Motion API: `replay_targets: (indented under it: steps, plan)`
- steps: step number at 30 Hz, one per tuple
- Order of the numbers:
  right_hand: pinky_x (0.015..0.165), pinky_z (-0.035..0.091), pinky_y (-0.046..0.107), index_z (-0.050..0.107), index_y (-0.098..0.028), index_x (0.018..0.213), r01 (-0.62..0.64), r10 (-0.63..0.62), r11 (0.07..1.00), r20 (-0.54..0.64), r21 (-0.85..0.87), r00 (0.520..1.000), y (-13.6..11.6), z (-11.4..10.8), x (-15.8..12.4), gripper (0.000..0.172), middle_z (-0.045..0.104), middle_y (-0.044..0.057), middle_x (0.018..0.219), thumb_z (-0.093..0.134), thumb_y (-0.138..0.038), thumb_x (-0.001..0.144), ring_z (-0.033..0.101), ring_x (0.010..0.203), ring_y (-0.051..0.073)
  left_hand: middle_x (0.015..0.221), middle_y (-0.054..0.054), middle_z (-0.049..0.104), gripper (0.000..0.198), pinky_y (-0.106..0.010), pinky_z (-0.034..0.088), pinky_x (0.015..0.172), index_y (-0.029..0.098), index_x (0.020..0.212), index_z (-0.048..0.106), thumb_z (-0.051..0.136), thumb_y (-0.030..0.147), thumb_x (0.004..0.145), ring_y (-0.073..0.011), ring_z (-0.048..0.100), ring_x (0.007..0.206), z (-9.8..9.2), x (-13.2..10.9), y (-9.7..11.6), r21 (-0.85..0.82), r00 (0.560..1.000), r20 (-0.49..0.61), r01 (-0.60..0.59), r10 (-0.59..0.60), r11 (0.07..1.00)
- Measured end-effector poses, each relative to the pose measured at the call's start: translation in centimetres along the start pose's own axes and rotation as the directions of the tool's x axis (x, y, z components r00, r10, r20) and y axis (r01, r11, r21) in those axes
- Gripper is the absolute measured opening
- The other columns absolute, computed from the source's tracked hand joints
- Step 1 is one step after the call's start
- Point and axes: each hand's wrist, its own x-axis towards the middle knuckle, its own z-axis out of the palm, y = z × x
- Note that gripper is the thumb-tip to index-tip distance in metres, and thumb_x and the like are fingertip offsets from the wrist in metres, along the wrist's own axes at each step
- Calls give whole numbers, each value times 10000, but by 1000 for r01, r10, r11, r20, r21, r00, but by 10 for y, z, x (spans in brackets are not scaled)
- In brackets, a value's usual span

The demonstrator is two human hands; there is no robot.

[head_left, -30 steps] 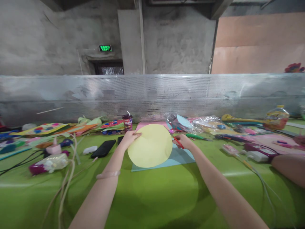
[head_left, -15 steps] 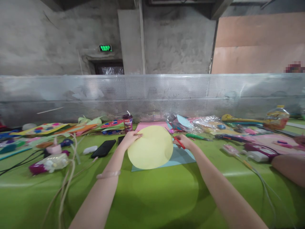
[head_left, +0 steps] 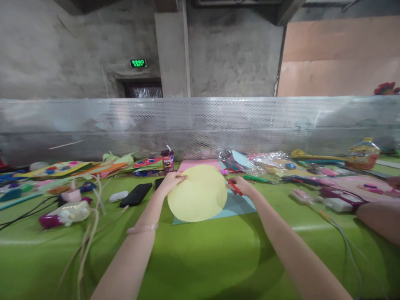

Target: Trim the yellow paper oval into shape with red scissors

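Observation:
A round sheet of pale yellow paper (head_left: 198, 193) is held up over the table, tilted towards me. My left hand (head_left: 171, 182) pinches its upper left edge, thumb on the front face. At the right edge, my right hand (head_left: 243, 186) is closed round red-handled scissors (head_left: 235, 187); their blades are mostly hidden at or behind the paper's rim. Below the yellow paper lies a light blue sheet (head_left: 239, 205), and beyond it a pink sheet (head_left: 208, 163), both partly covered.
A purple drink cup (head_left: 168, 160) with a straw stands beyond my left hand. A black phone (head_left: 136, 194), white case (head_left: 118, 196) and power strip (head_left: 65, 213) with cables lie left. Right are green scissors (head_left: 258, 179), a purple-and-white power strip (head_left: 342, 200) and another person's arm (head_left: 379, 218).
The scissors' blades, showing above the paper's right edge before, have dropped out of sight at the rim. Both hands and the paper stay almost where they were.

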Motion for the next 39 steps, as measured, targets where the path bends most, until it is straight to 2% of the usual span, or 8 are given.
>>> replay_targets:
  steps: [15,27,39]
  plan:
    - [391,324,191,476,-135,589,-35,34,999,-21,-35,999,-1,-4,-1,230,497,6,476,470,-349,674,451,414,88,717,-69,672,366,-265,448,523,122,806,648,591,422,606,-197,606,588,0,4,-6,27,1000,30,4,-5,1000]
    - [397,301,189,488,-137,593,-33,34,997,4,-69,999,-1,-5,-2,121,509,-1,493,468,-250,634,453,437,90,750,-67,668,378,-270,453,548,130,819,644,586,435,603,-205,606,625,1,7,-11,25,997,74,-12,11,1000]
    - [408,301,191,503,-131,587,-30,33,995,32,-98,999,0,-3,-2,146,515,6,505,462,-253,656,453,447,89,763,-66,668,394,-273,451,554,132,832,643,582,444,600,-204,605,623,1,7,-10,30,996,84,-5,2,1000]
